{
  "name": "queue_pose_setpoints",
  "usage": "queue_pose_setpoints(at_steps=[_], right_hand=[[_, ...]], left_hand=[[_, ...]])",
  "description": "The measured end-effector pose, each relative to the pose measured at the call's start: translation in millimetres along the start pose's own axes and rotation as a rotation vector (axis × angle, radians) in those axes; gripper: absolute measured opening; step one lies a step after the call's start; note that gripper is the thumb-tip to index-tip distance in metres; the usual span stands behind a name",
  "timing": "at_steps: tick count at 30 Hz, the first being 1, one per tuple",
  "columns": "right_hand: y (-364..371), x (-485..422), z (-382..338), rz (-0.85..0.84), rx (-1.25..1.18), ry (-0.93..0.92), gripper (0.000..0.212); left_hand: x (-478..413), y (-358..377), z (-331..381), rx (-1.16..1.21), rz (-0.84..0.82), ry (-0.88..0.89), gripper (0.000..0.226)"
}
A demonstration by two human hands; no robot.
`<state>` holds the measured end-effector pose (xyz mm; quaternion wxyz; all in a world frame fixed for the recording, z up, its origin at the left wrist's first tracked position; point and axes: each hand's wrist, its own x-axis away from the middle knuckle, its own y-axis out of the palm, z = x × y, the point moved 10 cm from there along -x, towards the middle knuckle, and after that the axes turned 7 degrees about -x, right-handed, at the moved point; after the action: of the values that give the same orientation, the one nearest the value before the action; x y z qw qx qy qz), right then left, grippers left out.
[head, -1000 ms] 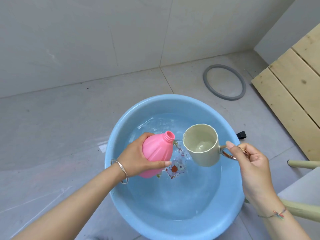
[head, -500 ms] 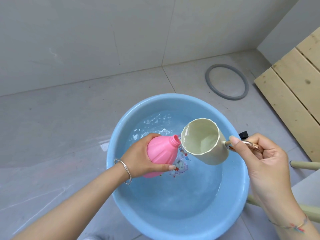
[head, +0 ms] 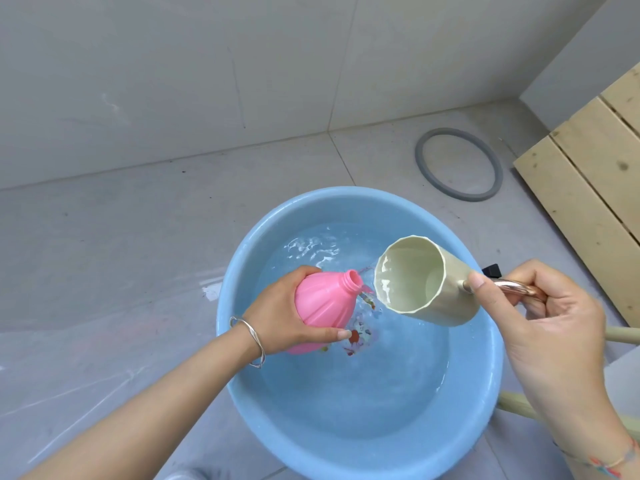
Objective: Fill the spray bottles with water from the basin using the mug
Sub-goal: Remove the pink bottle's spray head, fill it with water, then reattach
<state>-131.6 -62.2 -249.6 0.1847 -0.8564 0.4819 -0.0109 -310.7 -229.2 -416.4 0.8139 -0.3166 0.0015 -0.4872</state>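
Tipped further than a second ago, the cream mug (head: 410, 277) lies almost sideways, its rim just right of the pink spray bottle (head: 322, 299). The right hand (head: 550, 317) grips the mug handle and the left hand (head: 280, 313) grips the bottle, both above the water inside the blue basin (head: 346, 199); grey floor (head: 121, 254) stretches left.

tilted mug (head: 420, 282), pink bottle (head: 323, 306), blue basin (head: 485, 393)

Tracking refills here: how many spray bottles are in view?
1: the pink ribbed plastic bottle, gripped by the left hand over the round blue plastic basin. Others may sit out of frame.
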Motion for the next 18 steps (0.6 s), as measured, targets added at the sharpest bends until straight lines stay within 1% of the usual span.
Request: queue_pose_setpoints(at_steps=[2, 5, 7, 11, 16, 18], right_hand=[[-0.3, -0.5, -1.5, -0.01, 0.021, -0.025, 0.035], [0.0, -0.7, -4.6, -0.011, 0.048, -0.045, 0.031], [0.5, -0.7, -8.1, -0.008, 0.072, -0.058, 0.03], [0.0, -0.7, -11.3, -0.002, 0.117, -0.069, 0.034], [1.2, -0.7, -14.9, -0.006, 0.127, -0.097, 0.033], [2.3, -1.1, -17.5, -0.013, 0.132, -0.115, 0.031]], left_hand=[[0.1, 0.2, -0.7, -0.016, 0.001, -0.004, 0.087], [-0.4, 0.6, -1.3, -0.025, 0.001, -0.003, 0.088], [-0.6, 1.5, -1.4, -0.025, -0.003, -0.001, 0.084], [-1.0, 2.4, -1.8, -0.041, -0.005, -0.001, 0.085], [-0.5, 4.0, -0.6, -0.039, -0.024, -0.006, 0.081], [-0.5, 4.6, -0.4, -0.045, -0.026, -0.007, 0.083]])
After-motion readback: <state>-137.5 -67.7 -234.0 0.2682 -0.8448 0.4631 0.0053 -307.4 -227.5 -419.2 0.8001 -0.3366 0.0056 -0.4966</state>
